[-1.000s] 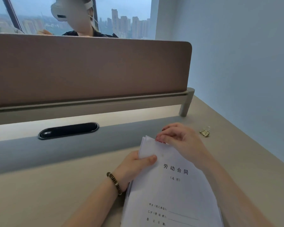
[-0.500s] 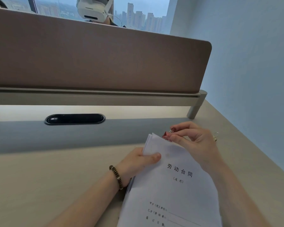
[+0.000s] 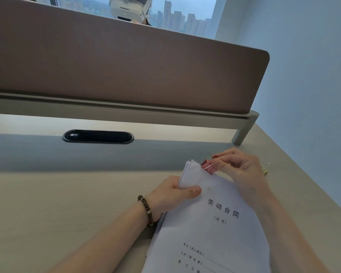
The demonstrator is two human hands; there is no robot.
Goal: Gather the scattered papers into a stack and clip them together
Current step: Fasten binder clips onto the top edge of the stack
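Papers, a white printed stack [image 3: 211, 223] with a Chinese title on its top sheet, lie gathered near the right part of the desk's front edge, and the clipping is under way at their far end. The right hand [image 3: 242, 170] pinches the wire handles of a small pink metal binder clip [image 3: 207, 166] between thumb and fingertips, with the clip's mouth set against the far edge of the stack close to its far left corner; whether the mouth has bitten fully over all the sheets cannot be told. The left hand [image 3: 172, 195] grips the stack's left edge just below that corner, its thumb [image 3: 193, 191] pressed flat on the top sheet and the other fingers under the pile. The sheets fan slightly at the corner, so the likeliest fault is that the clip catches only the upper pages and leaves the lower ones loose, or that the stack skews if the left thumb lifts too soon. A slipped handle could snap the clip off and crease the corner. A second, pale gold binder clip [image 3: 265, 169] rests on the beige desk [image 3: 47, 213] just beyond the right hand, towards the right edge.
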